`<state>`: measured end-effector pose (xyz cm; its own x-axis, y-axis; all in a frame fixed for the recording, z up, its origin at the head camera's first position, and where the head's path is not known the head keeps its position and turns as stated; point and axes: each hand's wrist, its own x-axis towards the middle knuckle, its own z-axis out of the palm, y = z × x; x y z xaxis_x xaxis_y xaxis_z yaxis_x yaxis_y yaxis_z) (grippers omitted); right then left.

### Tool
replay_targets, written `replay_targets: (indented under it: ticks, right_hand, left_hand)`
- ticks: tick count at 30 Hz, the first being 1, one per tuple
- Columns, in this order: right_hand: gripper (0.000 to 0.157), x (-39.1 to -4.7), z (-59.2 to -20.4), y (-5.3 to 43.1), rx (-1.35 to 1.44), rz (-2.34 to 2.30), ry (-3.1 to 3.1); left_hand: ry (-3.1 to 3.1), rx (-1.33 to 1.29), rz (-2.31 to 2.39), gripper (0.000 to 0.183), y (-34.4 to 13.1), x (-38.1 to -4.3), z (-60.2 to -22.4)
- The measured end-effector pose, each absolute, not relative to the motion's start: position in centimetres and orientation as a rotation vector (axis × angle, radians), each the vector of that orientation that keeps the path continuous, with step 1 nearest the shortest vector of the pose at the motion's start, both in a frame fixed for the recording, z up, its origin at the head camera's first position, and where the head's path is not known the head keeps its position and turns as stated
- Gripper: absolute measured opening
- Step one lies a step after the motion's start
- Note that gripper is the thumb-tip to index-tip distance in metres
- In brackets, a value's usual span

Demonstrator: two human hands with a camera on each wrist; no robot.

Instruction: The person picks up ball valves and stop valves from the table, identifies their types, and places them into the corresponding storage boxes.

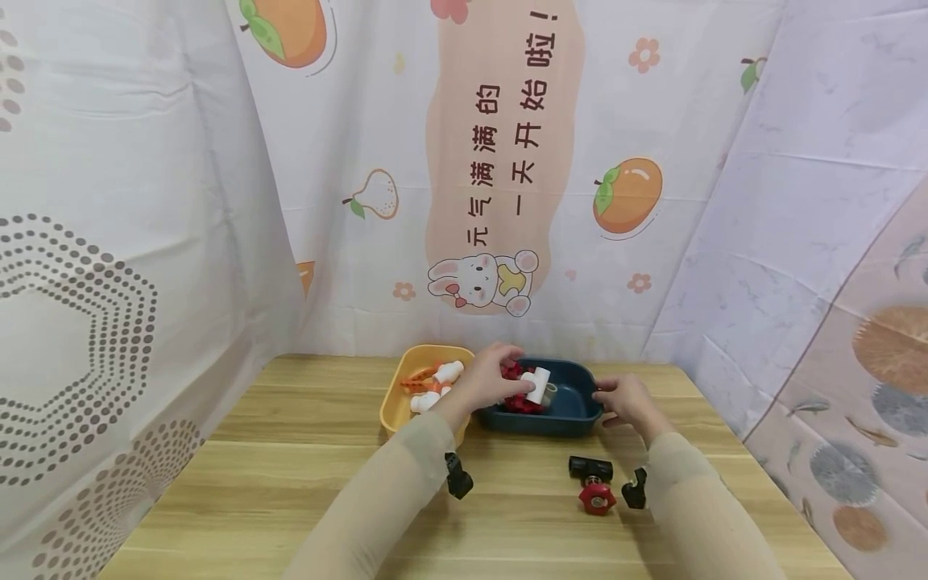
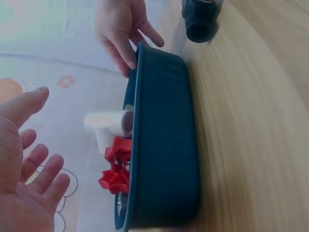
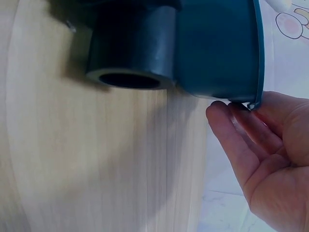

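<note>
My right hand (image 1: 625, 399) pinches the right end of the rim of a dark blue bin (image 1: 540, 424), thumb and fingers on either side of it in the right wrist view. My left hand (image 1: 489, 377) hovers over the bin's left part. Its fingers (image 2: 44, 179) are spread and loosely bent, holding nothing. Close by, a white tee pipe fitting (image 2: 110, 123) sticks up above the bin's rim. Red handwheels (image 2: 117, 166) of valves lie beside it in the bin. The bin's lower contents are hidden behind its wall in the left wrist view.
A yellow bin (image 1: 390, 412) with white fittings (image 1: 426, 400) and orange pieces (image 1: 416, 382) stands left of the blue one, partly behind my left arm. A black valve with a red handwheel (image 1: 597, 499) lies on the wooden table (image 1: 304, 467) in front. Printed curtains enclose the back and sides.
</note>
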<state>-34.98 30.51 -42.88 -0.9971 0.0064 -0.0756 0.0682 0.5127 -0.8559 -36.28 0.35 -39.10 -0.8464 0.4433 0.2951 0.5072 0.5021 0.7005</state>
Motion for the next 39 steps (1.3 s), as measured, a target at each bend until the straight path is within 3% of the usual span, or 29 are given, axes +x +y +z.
replay_targets:
  ticks: [14,27,39]
  right_hand:
    - [0.044,-35.4,-43.1,30.9,0.071,-1.523,2.665]
    - [0.045,-35.6,-43.0,31.0,0.068,-1.522,2.648]
    - [0.045,-35.6,-43.2,30.9,0.051,-1.529,2.649]
  left_hand:
    - [-2.614,-0.93,-1.319,0.056,0.1,-34.5,-38.6]
    - [-2.618,-1.09,-1.324,0.065,0.7,-32.8,-39.7]
    - [-2.649,-1.203,-1.287,0.058,1.9,-31.6,-41.6]
